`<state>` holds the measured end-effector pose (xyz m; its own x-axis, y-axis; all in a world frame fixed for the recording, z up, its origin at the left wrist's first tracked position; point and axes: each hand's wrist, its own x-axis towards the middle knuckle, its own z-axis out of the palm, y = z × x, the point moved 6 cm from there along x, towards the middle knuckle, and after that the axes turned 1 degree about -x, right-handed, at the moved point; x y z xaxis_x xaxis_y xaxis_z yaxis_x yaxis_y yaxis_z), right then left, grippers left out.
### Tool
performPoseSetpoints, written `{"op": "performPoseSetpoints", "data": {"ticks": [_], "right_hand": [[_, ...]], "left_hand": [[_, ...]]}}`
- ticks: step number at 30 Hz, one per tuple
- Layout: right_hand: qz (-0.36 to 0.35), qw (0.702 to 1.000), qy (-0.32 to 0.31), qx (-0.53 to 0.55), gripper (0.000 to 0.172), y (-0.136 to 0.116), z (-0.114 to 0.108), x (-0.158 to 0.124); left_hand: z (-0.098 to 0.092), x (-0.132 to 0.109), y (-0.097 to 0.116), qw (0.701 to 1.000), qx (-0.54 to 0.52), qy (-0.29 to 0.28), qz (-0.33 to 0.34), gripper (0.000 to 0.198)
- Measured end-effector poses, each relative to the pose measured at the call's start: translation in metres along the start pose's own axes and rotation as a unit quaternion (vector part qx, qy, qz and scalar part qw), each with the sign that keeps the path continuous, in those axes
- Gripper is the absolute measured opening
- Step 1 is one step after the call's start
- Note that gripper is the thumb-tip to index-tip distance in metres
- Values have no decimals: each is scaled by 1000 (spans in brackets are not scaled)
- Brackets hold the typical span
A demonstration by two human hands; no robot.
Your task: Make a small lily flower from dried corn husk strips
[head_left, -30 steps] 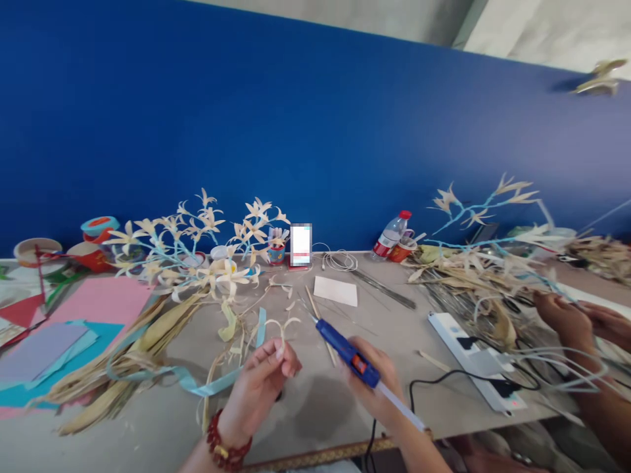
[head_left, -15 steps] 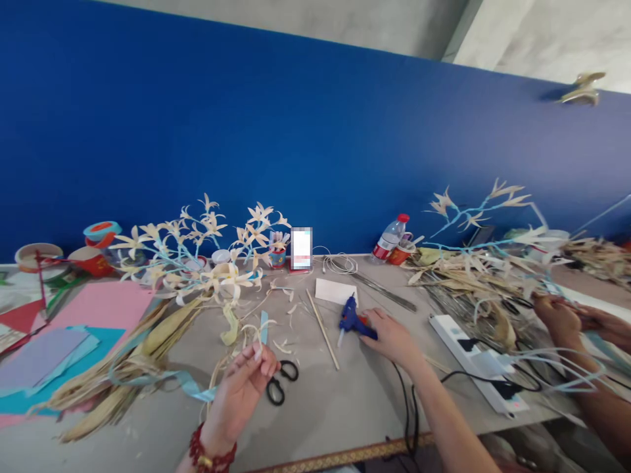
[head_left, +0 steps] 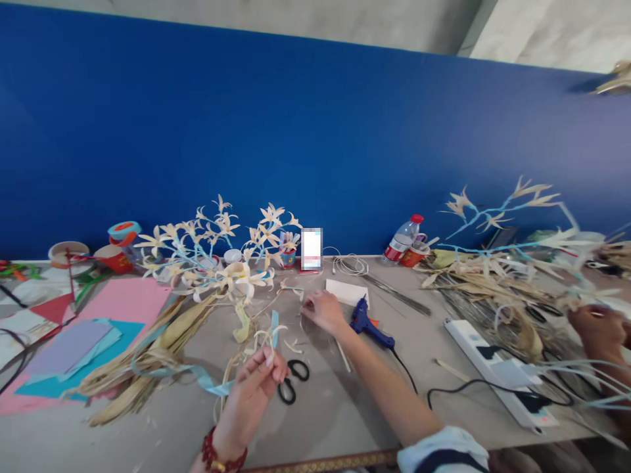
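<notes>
My left hand [head_left: 261, 378], with a red bead bracelet at the wrist, is closed in a pinch on pale curled husk petals [head_left: 270, 336]. Black-handled scissors [head_left: 294, 381] lie just right of it, their blades hidden. My right hand [head_left: 325, 312] reaches across the table's middle, fingers bent together and touching down among small husk scraps; what they pinch is too small to make out. Right of that forearm, a blue glue gun [head_left: 367, 323] lies on the table, apart from the hand. A thin stick [head_left: 344, 358] is partly covered by my right arm.
Husk flowers on blue stems [head_left: 211, 253] stand at the back left. Dried husks [head_left: 162, 341] and coloured paper [head_left: 73, 348] lie left. A bottle [head_left: 404, 238], wires [head_left: 399, 294] and a power strip [head_left: 497, 374] are right. Another person's hand [head_left: 599, 328] works at the far right.
My right hand has let go of the glue gun and moved left to the scraps. My left hand keeps its pinch. The view has turned slightly left.
</notes>
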<state>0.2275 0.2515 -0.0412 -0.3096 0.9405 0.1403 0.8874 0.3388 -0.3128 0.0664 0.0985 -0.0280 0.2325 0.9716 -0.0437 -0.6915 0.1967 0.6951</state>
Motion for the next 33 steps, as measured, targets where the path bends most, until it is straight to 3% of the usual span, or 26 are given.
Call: {"op": "performPoseSetpoints", "data": {"ticks": [4,12,17,22,26,29,33], "right_hand": [[1,1000,2,14,6,1,8,1],[10,996,23,89,8,3,10,1],[-16,983,38,181,5,-4,0,-4],[-26,958,48,282,7,-16,-34,-37],[-44,921,92,376,5,-40,-81,-72],[-104,909,152,375,3,-61,-118,-92],[-213,895,219,326,18,-82,-148,-106]], "left_hand": [[-3,1,4,1000,-6,15,8,19],[9,9,-2,1000,-5,6,-20,16],[9,10,0,1000,-12,11,-19,15],[10,16,3,999,-33,20,-17,16],[22,20,-5,998,-54,4,-41,16],[36,18,-12,994,-82,-20,-68,15],[49,13,-16,988,-118,-43,-93,12]]}}
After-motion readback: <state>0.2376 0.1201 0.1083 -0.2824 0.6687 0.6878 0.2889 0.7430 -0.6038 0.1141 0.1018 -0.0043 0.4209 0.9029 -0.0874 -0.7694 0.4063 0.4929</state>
